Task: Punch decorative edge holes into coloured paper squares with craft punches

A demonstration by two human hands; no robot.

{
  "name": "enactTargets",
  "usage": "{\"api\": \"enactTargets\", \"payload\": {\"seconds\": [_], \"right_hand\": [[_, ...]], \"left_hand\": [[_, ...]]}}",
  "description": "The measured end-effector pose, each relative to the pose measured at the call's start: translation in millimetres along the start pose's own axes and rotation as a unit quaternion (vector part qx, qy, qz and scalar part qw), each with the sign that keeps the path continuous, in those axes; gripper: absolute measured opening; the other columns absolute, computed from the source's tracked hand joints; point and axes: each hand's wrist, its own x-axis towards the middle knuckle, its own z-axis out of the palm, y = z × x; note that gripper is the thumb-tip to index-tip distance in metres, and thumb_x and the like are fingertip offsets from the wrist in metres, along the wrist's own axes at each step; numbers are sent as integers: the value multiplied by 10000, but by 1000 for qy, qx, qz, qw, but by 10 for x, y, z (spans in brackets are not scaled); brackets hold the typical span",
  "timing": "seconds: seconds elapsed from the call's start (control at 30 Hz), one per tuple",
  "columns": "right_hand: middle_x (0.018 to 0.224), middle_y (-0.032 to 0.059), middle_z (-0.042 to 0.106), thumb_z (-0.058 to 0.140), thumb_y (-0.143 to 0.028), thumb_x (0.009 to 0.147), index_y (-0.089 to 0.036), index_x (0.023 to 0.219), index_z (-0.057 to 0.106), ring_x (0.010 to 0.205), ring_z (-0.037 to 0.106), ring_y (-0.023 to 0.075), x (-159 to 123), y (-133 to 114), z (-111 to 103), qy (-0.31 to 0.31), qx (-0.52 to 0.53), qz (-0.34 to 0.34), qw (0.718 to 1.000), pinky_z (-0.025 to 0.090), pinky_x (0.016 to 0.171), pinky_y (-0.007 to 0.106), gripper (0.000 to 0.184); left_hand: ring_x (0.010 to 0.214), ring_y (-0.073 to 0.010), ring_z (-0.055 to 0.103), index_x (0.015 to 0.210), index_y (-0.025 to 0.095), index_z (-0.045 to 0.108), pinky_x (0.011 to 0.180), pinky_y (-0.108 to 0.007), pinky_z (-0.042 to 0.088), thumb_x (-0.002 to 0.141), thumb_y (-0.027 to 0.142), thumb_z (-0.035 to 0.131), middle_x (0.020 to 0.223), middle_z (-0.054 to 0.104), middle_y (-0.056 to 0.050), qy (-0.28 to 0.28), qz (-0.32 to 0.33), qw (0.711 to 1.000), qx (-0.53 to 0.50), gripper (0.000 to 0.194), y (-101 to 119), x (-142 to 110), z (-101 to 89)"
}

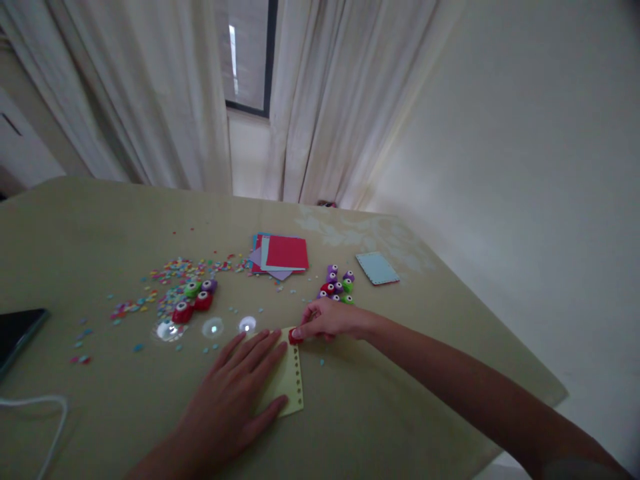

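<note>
My left hand (245, 383) lies flat with fingers spread, pressing a pale yellow sheet of paper (289, 390) onto the table. A row of small punched holes runs down the sheet's right edge. My right hand (327, 317) is closed on a small red paper punch (294, 336), which sits at the sheet's upper right corner. The fingers partly cover the punch. Just beyond that hand stands a cluster of purple, green and red punches (338, 287). To the left, another group of punches includes a green one (192, 289) and a red one (183, 312).
Coloured paper confetti (175, 273) is scattered over the left and middle of the table (400, 373). A stack of coloured sheets (287, 253) lies farther back, and a light blue sheet (377, 268) to its right. A dark-screened device (17, 337) and white cable (60, 403) are at left.
</note>
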Motion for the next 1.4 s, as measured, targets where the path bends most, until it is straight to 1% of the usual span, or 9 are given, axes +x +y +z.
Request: {"api": "enactTargets", "payload": {"seconds": [0.23,0.6,0.8,0.9,0.97,1.03,1.13,1.23,1.4], "right_hand": [[512,-93,427,1008,-651,550,-228,695,604,492,315,105,50,-103,-47,21,-89,59,994,167,449,267,602],[537,-77,443,961,-600,620,-230,604,509,487,353,107,131,-142,28,34,-137,82,987,240,426,252,585],[501,-83,428,947,-568,714,-208,611,556,489,370,106,60,-133,16,59,-148,31,987,259,461,252,541],[593,-66,540,906,-425,820,-191,768,691,563,487,126,-95,-81,70,117,-165,-37,979,356,521,241,322],[749,-33,657,796,-265,923,-200,1041,757,708,607,156,-209,-12,170,175,-177,-88,964,462,664,251,141],[972,36,731,665,-163,986,-213,1238,738,940,672,207,-286,80,299,248,-202,-134,938,508,886,318,267],[1287,160,712,644,-244,1028,-204,1284,751,1231,629,323,-272,226,437,378,-320,-194,847,457,1100,466,281],[1560,183,606,656,-308,1045,-250,1496,647,1457,517,377,-133,326,390,433,-420,-209,769,365,1220,559,455],[1771,186,369,672,-426,1050,-242,1605,564,1648,287,410,70,383,77,463,-435,-149,758,217,1305,640,595]], "left_hand": [[1482,-279,553,1679,304,436,1311,-466,290,1048,560,618,1667,563,-46,1,-1,1000,-11,705,-4,-5,21],[1461,-271,581,1691,325,417,1294,-444,318,1040,551,634,1656,577,-44,27,5,1000,-5,722,-29,-15,78],[1445,-268,598,1690,319,419,1295,-444,326,1031,544,646,1642,592,-48,34,6,999,-4,733,-40,-26,108],[1435,-269,605,1662,319,463,1287,-442,334,1024,553,651,1639,596,-43,43,2,999,8,705,-47,-31,131],[1434,-265,606,1642,320,489,1282,-433,339,1023,570,650,1639,596,-33,46,7,999,22,687,-51,-29,131],[1429,-253,612,1637,318,494,1274,-416,350,1023,583,649,1642,594,-22,45,16,998,37,686,-53,-24,117],[1427,-243,619,1638,326,494,1262,-404,373,1027,571,647,1647,587,-12,39,21,998,49,676,-62,-15,86],[1428,-248,623,1661,336,464,1252,-414,404,1032,559,645,1657,574,-19,28,25,998,48,692,-88,-14,70],[1433,-250,626,1682,356,432,1252,-418,434,1017,535,671,1660,571,-18,10,29,998,52,729,-94,-18,59]]}}
